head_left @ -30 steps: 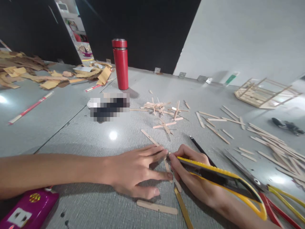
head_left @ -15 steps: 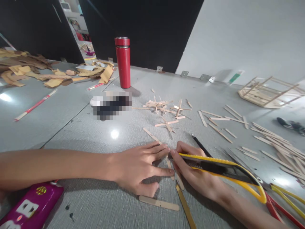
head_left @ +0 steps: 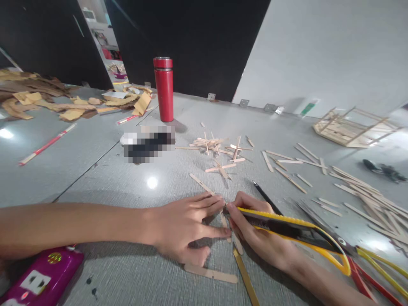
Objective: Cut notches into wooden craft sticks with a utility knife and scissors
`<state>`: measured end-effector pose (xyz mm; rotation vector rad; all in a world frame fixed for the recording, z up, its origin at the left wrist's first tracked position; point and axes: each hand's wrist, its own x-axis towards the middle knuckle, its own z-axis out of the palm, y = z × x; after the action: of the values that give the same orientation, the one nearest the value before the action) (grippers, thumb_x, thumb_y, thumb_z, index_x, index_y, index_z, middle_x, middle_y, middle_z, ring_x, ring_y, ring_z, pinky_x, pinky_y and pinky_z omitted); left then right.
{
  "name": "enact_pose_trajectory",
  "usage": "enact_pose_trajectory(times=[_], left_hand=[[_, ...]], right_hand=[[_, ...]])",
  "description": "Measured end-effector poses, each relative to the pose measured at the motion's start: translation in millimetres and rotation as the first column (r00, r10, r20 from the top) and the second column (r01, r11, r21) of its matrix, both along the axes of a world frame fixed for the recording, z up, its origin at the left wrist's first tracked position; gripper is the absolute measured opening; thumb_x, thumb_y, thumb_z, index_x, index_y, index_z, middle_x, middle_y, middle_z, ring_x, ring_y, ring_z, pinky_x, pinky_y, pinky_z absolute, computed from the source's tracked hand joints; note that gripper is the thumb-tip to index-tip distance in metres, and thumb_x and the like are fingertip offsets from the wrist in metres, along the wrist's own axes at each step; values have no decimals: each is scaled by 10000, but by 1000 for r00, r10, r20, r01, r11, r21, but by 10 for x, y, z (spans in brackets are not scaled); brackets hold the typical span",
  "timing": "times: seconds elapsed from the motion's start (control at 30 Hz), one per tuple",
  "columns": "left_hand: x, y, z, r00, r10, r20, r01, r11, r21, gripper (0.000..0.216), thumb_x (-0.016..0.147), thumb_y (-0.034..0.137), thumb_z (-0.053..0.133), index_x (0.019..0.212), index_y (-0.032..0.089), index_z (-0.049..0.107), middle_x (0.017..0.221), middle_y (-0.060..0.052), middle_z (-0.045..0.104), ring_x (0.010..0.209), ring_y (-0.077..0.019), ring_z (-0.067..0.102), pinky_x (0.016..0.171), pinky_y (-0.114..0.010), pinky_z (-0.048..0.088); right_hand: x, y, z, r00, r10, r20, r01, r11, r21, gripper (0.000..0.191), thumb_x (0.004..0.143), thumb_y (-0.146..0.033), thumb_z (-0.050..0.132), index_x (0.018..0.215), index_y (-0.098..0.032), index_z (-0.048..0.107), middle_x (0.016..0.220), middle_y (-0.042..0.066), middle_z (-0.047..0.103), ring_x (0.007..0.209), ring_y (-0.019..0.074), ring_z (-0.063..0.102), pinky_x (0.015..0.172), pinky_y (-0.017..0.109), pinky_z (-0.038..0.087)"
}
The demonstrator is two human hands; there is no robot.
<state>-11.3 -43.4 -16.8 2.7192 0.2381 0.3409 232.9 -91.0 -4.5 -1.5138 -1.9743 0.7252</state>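
My left hand lies palm down with its fingers apart, pressing on popsicle sticks. One popsicle stick reaches out from beyond its fingertips, and another shows between the fingers. My right hand is closed around a yellow and black utility knife. Its tip meets the sticks beside my left fingertips; the blade is hardly visible. Below my left thumb is a loose popsicle stick. A mustard-coloured strip lies close to my right hand, and a black pen sits just past it.
Scissors with red and yellow handles lie at the right. Stick pieces and a stick pile spread behind. A red flask, a stick frame, cardboard scraps and a purple case stand around.
The view has shifted slightly, so the scene sits a little lower and farther left. Both hands keep nearly the same pose, and the knife stays at the sticks.
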Motion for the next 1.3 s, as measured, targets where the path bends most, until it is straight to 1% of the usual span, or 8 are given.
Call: enact_pose_trajectory(times=[0.3,0.5,0.67,0.77,0.87,1.1,1.2,1.3], left_hand=[[-10,-8,-9,1000,-5,-1,5,1000,-8,616,934,304,573,1529,147,552,1721,-221,227,1603,-386,163,1312,-549,163],[-5,6,-20,1000,-13,26,13,999,-30,592,939,300,564,1513,155,576,1716,-195,258,1606,-366,183,1320,-528,156],[-1,10,-23,1000,2,11,-1,1000,-29,593,940,309,564,1517,176,574,1704,-174,312,1604,-356,198,1314,-544,177],[0,16,-15,1000,-1,-5,0,999,-35,614,935,310,574,1538,193,549,1712,-162,299,1610,-342,171,1311,-541,184],[-2,24,-2,1000,-7,-2,7,999,-36,613,939,309,578,1538,184,549,1723,-169,258,1607,-354,164,1311,-548,172],[-18,21,4,1000,-19,15,20,999,-51,609,946,302,574,1540,171,546,1729,-187,207,1604,-375,175,1315,-538,170],[-18,18,-12,999,-13,34,14,999,-39,592,947,313,572,1522,170,567,1731,-179,212,1601,-377,196,1310,-550,184],[-14,19,-21,999,-10,42,11,999,-33,581,949,313,572,1513,176,579,1730,-180,227,1600,-362,206,1314,-530,176]], right_hand=[[-19,13,11,1000,14,2,-14,999,40,407,1045,-486,542,721,-240,518,634,-44,506,588,141,463,540,285,384],[-10,119,117,983,182,5,-182,983,30,335,1033,-379,543,730,-238,528,571,-54,506,512,125,419,529,297,370],[50,207,123,968,222,-120,-239,959,-153,364,1053,-454,551,763,-236,521,559,-52,536,495,115,452,492,268,370],[122,245,92,918,199,-344,-313,895,-319,335,1029,-464,623,811,-220,555,549,-69,537,456,85,434,443,223,330],[174,278,80,863,190,-468,-388,843,-373,284,938,-426,767,849,-180,655,570,-62,543,496,76,465,464,197,353],[100,256,122,885,71,-461,-290,858,-425,291,946,-437,754,842,-180,664,560,-39,615,403,70,482,359,162,383],[76,205,140,899,68,-433,-266,869,-417,331,955,-451,742,793,-173,667,539,-28,619,423,83,536,401,170,456],[74,163,134,909,38,-415,-211,900,-381,442,990,-498,677,699,-167,636,532,-4,626,421,87,555,407,172,450]])
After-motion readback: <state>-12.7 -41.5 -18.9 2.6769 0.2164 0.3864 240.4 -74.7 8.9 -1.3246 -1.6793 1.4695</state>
